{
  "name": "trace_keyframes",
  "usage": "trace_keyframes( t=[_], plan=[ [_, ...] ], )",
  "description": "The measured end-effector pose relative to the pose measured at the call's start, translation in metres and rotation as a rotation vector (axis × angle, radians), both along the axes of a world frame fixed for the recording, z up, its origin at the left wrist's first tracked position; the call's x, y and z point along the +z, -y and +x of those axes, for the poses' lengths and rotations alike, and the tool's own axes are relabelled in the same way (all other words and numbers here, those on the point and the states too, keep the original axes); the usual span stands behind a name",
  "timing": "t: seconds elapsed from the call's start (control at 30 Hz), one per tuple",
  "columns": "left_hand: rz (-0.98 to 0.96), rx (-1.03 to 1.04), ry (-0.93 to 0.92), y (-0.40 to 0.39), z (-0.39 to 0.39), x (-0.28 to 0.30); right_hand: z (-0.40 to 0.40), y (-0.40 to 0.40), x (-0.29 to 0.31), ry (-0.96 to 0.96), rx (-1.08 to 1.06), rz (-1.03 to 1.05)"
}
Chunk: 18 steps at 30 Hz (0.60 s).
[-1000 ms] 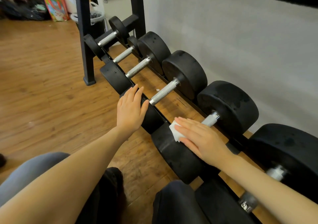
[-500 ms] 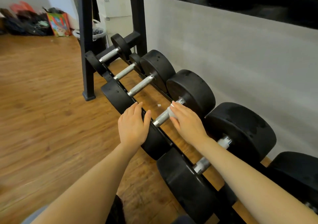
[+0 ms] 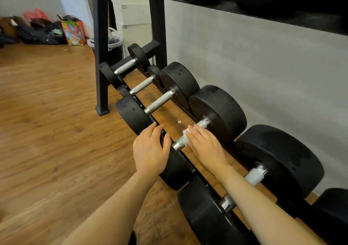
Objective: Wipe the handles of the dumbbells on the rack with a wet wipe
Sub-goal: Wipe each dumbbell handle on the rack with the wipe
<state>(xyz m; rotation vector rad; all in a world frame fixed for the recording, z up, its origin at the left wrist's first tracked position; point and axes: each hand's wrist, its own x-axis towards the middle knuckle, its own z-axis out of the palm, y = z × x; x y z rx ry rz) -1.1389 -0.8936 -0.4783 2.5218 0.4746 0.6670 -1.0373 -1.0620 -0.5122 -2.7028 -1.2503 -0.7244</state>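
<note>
A row of black dumbbells with knurled silver handles lies on the low black rack [image 3: 101, 60]. My left hand [image 3: 150, 150] rests flat on the near head [image 3: 175, 171] of one dumbbell, fingers spread and fairly straight. My right hand [image 3: 205, 147] lies over that dumbbell's handle [image 3: 178, 144] and holds a white wet wipe [image 3: 186, 137] against it; the thumb is hidden. The wipe shows beside my fingertips, wrapped on the bar. The far head [image 3: 218, 111] stands just beyond. Further left lie more handles [image 3: 160, 101] [image 3: 142, 85] [image 3: 125, 67].
A larger dumbbell [image 3: 278, 156] sits to the right under my right forearm. An upper rack shelf [image 3: 263, 4] overhangs. A grey wall [image 3: 244, 66] runs behind. A small white scrap [image 3: 179, 121] lies on the wooden floor [image 3: 47, 131]. Bags [image 3: 73, 32] and a lined bin [image 3: 113, 41] stand far off.
My right hand carried the wipe from the near head of the larger dumbbell leftward onto the neighbouring dumbbell's handle. My left hand stayed on its head. The view tilted up.
</note>
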Motion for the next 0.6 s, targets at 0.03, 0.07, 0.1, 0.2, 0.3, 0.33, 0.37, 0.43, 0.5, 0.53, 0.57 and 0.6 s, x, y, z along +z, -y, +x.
trace_keyframes(
  t=[0.03, 0.07, 0.1, 0.2, 0.3, 0.33, 0.37, 0.43, 0.5, 0.53, 0.57, 0.6],
  plan=[
    [-0.003, 0.002, 0.001, 0.0, 0.0, 0.0, 0.001, -0.001, -0.002, 0.01, -0.009, 0.001],
    [-0.007, 0.004, -0.001, 0.0, 0.0, 0.0, 0.003, -0.002, -0.002, 0.013, -0.04, 0.002],
    [-0.012, 0.005, -0.002, 0.0, 0.0, 0.0, 0.004, -0.002, -0.001, 0.003, -0.086, 0.012],
    [-0.019, 0.008, -0.002, 0.0, 0.0, 0.0, 0.004, 0.001, 0.003, -0.053, -0.167, 0.077],
    [-0.025, 0.011, -0.006, 0.0, 0.0, -0.001, -0.007, -0.004, 0.001, -0.013, -0.076, 0.08],
    [-0.027, 0.012, -0.009, 0.0, 0.0, -0.002, -0.01, -0.006, -0.001, -0.004, -0.023, 0.075],
    [-0.026, 0.013, -0.011, 0.001, 0.001, -0.002, -0.012, -0.008, -0.004, -0.005, 0.025, 0.066],
    [-0.022, 0.013, -0.015, 0.001, 0.001, -0.002, -0.012, -0.01, -0.008, -0.009, 0.078, 0.035],
    [-0.021, 0.011, -0.022, 0.001, 0.001, -0.003, -0.01, -0.01, -0.01, 0.001, 0.066, 0.029],
    [-0.021, 0.009, -0.024, 0.0, 0.001, -0.003, -0.008, -0.009, -0.009, 0.0, 0.03, 0.04],
    [-0.02, 0.01, -0.023, -0.001, 0.001, -0.003, -0.004, -0.008, -0.008, -0.01, -0.027, 0.06],
    [-0.02, 0.009, -0.02, -0.001, 0.001, -0.004, -0.001, -0.007, -0.006, -0.028, -0.095, 0.084]
  ],
)
